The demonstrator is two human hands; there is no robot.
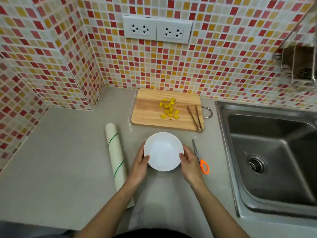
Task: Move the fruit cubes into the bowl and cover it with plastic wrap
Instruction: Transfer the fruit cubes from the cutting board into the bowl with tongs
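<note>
My left hand (139,162) and right hand (189,161) grasp the empty bowl (163,151) near the bench's front edge; the fruit cubes (169,108) sit on the board (149,114) behind. Cubes may drop between them.

One bowl (163,151), one board (151,109), two chopsticks (195,117), one roll (115,155), one scissors (200,158) — roughly a dozen fruit cubes (169,108).

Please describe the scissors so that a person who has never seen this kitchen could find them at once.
Start at the steel sink on the right and look just left of its rim, on the grey counter. The scissors lie there, beside the right hand that holds the white bowl. Their bright orange handle is unlike anything nearby.
</note>
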